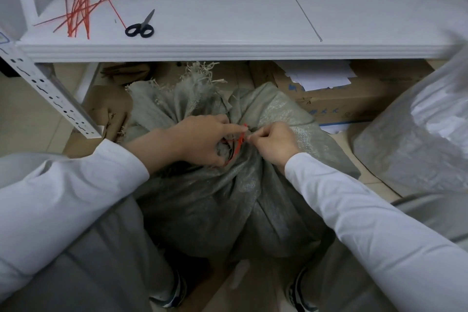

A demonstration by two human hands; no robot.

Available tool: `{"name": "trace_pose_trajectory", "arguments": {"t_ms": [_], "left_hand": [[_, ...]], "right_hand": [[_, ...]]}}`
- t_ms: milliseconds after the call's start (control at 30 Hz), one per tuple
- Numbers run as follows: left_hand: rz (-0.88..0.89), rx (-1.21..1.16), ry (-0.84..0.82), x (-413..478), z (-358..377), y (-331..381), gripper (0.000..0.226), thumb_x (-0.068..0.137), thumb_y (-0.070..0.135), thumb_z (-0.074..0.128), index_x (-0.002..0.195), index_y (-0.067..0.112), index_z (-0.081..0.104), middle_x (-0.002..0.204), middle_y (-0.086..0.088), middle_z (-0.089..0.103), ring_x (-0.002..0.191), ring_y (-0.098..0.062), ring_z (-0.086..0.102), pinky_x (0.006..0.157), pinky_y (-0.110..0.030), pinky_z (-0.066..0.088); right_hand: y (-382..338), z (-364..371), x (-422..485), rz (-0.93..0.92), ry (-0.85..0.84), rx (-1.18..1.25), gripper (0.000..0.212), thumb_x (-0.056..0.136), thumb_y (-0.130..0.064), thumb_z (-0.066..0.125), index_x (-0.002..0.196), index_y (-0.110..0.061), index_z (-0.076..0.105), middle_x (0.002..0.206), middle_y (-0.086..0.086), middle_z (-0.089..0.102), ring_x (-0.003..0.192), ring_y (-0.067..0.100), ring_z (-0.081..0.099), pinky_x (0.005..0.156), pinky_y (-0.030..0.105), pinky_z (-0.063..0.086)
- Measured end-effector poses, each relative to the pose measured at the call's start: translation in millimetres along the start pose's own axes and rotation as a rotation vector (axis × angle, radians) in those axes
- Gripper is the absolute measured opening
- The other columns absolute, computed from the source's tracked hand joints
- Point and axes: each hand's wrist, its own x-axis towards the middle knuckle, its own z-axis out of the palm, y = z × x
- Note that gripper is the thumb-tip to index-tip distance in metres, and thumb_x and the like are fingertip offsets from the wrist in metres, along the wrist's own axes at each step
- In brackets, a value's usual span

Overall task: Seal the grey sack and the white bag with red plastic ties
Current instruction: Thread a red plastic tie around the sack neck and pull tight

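Both hands work at the gathered neck of the grey sack point(215, 205), which stands on the floor between the person's knees, near the middle of the view. The left hand point(202, 142) curls round the bunched cloth, its forefinger stretched to the right and pressing on the red tie point(239, 144) looped there. The right hand point(273, 144) pinches what looks like the tie's thin tail between thumb and fingertips, though the tip is too small to make out. Whether the tail has entered the locking head I cannot tell.

The main risk, I judge, is the neck springing loose. The frayed mouth fans out on the far side, and if the left hand slackens while the right pulls, folds could slip from the loop and the tie would lock round only part of the cloth. A tail fed the wrong way would not catch at all. Such a lock likely cannot be undone, so a bad cinch would cost a cut with the scissors point(140, 26) and a fresh one from the spare ties point(78, 5), both far left on the shelf point(228, 20). The white bag point(417, 139) stands at the right, well apart, with no tie visible on it.
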Motion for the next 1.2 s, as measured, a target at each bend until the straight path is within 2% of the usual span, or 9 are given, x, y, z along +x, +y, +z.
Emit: {"name": "trace_pose_trajectory", "arguments": {"t_ms": [100,200,367,567,800,867,967,1067,1200], "left_hand": [[0.013,0.044,0.016,-2,2,-7,0.083,0.079,0.054,0.058,0.148,0.046,0.013,0.123,0.005,0.046,0.106,-0.017,0.055,0.077,-0.031,0.046],[0.025,0.117,-0.012,-4,7,-13,0.092,0.074,0.063,0.062,0.149,0.044,0.011,0.120,0.008,0.047,0.103,-0.015,0.055,0.072,-0.027,0.044],[0.012,0.137,-0.014,-9,2,-20,0.083,0.073,0.052,0.068,0.143,0.034,0.027,0.124,0.008,0.046,0.108,-0.015,0.054,0.077,-0.030,0.047],[0.008,0.013,0.051,-16,-12,-34,0.071,0.069,0.043,0.072,0.134,0.034,0.045,0.124,0.011,0.049,0.110,-0.014,0.054,0.082,-0.029,0.043],[0.014,0.198,0.083,-15,-2,-42,0.065,0.070,0.054,0.055,0.130,0.032,0.047,0.124,0.004,0.051,0.112,-0.019,0.052,0.092,-0.038,0.041],[0.068,0.151,0.133,-14,4,-36,0.063,0.072,0.058,0.046,0.129,0.031,0.049,0.124,0.003,0.050,0.113,-0.019,0.052,0.095,-0.039,0.041],[0.134,0.085,0.162,-8,16,-23,0.055,0.085,0.052,0.053,0.136,0.035,0.044,0.130,0.005,0.047,0.118,-0.015,0.048,0.098,-0.035,0.039],[0.098,0.065,0.119,2,26,-17,0.055,0.090,0.047,0.055,0.141,0.036,0.037,0.135,0.006,0.046,0.121,-0.013,0.048,0.098,-0.033,0.037],[0.047,0.033,0.154,11,31,-11,0.049,0.090,0.045,0.057,0.138,0.038,0.045,0.119,0.008,0.058,0.112,-0.015,0.055,0.090,-0.033,0.038]], "right_hand": [[3,7,3,0.018,-0.005,-0.014,0.021,0.085,-0.020,0.072,0.071,-0.005,0.075,0.074,0.007,0.069,0.078,0.019,0.064,0.073,0.026,0.047],[3,13,4,0.020,-0.012,-0.014,0.022,0.086,-0.021,0.071,0.076,-0.002,0.076,0.079,0.009,0.071,0.077,0.017,0.063,0.071,0.024,0.044],[3,24,5,0.007,-0.022,-0.056,0.020,0.088,-0.018,0.068,0.084,0.000,0.076,0.082,0.007,0.071,0.074,0.013,0.058,0.059,0.017,0.033],[2,30,11,-0.030,0.011,-0.080,0.021,0.088,-0.018,0.067,0.083,0.001,0.075,0.084,0.010,0.072,0.081,0.019,0.063,0.070,0.022,0.040],[2,31,14,0.065,0.010,0.154,0.027,0.082,-0.018,0.074,0.056,-0.020,0.067,0.063,-0.005,0.064,0.077,0.016,0.064,0.085,0.031,0.053],[3,32,13,0.094,-0.005,0.188,0.025,0.081,-0.018,0.075,0.057,-0.018,0.069,0.070,0.002,0.069,0.082,0.020,0.067,0.089,0.035,0.054],[3,31,12,0.118,-0.010,0.213,0.026,0.079,-0.017,0.076,0.055,-0.016,0.066,0.070,0.008,0.068,0.076,0.021,0.065,0.088,0.042,0.055],[3,30,10,0.152,-0.027,0.246,0.019,0.079,-0.012,0.075,0.062,-0.008,0.067,0.075,0.014,0.070,0.078,0.025,0.068,0.087,0.046,0.056],[6,28,7,0.218,-0.028,0.313,0.013,0.075,-0.011,0.077,0.075,0.001,0.072,0.084,0.019,0.073,0.086,0.032,0.070,0.086,0.047,0.057]]}}
